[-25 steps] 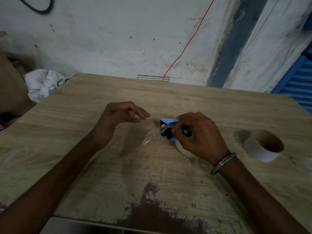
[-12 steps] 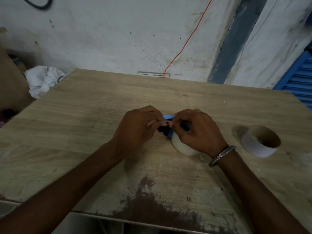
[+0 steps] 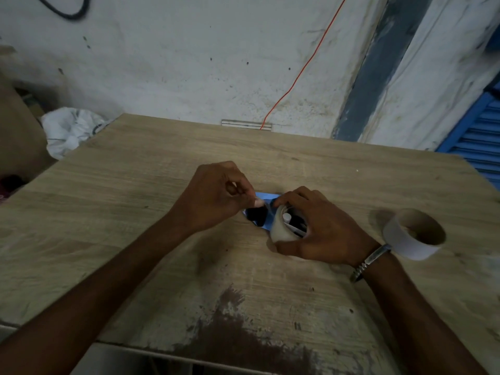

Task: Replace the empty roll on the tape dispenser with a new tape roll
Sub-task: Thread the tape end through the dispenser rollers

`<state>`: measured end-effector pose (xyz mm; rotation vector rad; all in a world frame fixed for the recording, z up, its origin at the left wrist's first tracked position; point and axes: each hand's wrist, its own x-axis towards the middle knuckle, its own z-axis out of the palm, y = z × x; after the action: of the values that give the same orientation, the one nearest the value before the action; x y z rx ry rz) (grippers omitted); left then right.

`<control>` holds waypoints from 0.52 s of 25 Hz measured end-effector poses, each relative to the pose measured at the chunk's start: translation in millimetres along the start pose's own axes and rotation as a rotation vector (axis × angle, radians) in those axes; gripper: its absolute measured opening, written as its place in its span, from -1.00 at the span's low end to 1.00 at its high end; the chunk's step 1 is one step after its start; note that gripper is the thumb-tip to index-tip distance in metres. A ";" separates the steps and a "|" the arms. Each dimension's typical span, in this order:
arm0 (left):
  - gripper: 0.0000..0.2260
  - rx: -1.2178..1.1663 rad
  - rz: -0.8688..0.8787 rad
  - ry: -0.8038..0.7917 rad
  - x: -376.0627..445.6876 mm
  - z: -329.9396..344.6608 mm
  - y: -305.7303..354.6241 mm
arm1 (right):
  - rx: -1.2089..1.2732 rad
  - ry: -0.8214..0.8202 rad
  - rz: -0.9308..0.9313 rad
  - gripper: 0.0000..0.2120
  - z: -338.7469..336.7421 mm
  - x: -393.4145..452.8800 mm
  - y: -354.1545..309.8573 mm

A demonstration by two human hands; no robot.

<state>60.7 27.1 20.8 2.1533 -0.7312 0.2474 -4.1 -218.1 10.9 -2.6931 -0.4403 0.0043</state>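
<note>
Desk edge nearest us: the worn dark patch [image 3: 235,345] on the desk [image 3: 135,212] lies well short of both grips; nothing there threatens the job.
Right grip: our right hand [image 3: 322,234] curls round the new tape roll [image 3: 278,228], which sits on the tape dispenser [image 3: 259,219], and pins both to the desk. If this hold slackens, we judge the dispenser slides toward the left grip when the tape is pulled.
Left grip: our left hand [image 3: 216,196] has thumb and forefinger closed in a pinch just left of the dispenser's blue front. The clear tape end is presumably between them, though we cannot make it out.
Main risk: the loose end folds back and sticks to itself or to our fingertips, because the pinch is small and clear tape is hard to see in this dim light.
Second risk: a skewed pull lets the strip miss the cutter; the cutter itself is hidden, so we cannot check alignment.
Empty roll: the bare cardboard core [image 3: 414,234] stands well to the right of the right grip, apart from the work.
Beyond the grips: an orange cable [image 3: 303,69] runs down the wall, out of reach.
</note>
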 end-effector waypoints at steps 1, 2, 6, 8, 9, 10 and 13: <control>-0.89 0.026 0.013 -0.028 1.7 -4.9 3.2 | -0.021 -0.009 -0.017 -0.31 1.0 -0.1 -0.5; -0.89 0.046 0.004 -0.055 2.8 -8.3 6.8 | -0.048 -0.013 -0.030 -0.32 2.2 0.1 -1.4; -0.92 0.208 0.032 -0.061 5.2 -11.5 17.3 | -0.041 -0.010 -0.020 -0.32 2.9 1.9 -3.6; -0.93 0.210 0.080 -0.066 4.8 -13.7 21.9 | 0.052 -0.024 -0.013 -0.33 -1.8 0.3 -0.6; -0.90 0.169 0.091 -0.083 5.2 -15.9 23.5 | 0.128 -0.031 -0.015 -0.33 -5.0 -0.7 1.6; -0.87 0.121 0.087 -0.113 6.1 -18.9 26.2 | 0.210 -0.039 -0.018 -0.34 -8.3 -1.8 3.2; -0.87 0.074 0.020 -0.322 11.2 -31.8 33.7 | 0.341 -0.083 -0.026 -0.35 -12.4 -3.6 1.2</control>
<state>52.5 30.4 67.6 2.2843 -0.9377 -0.0659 -6.3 -225.1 21.5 -2.3575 -0.4543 0.1689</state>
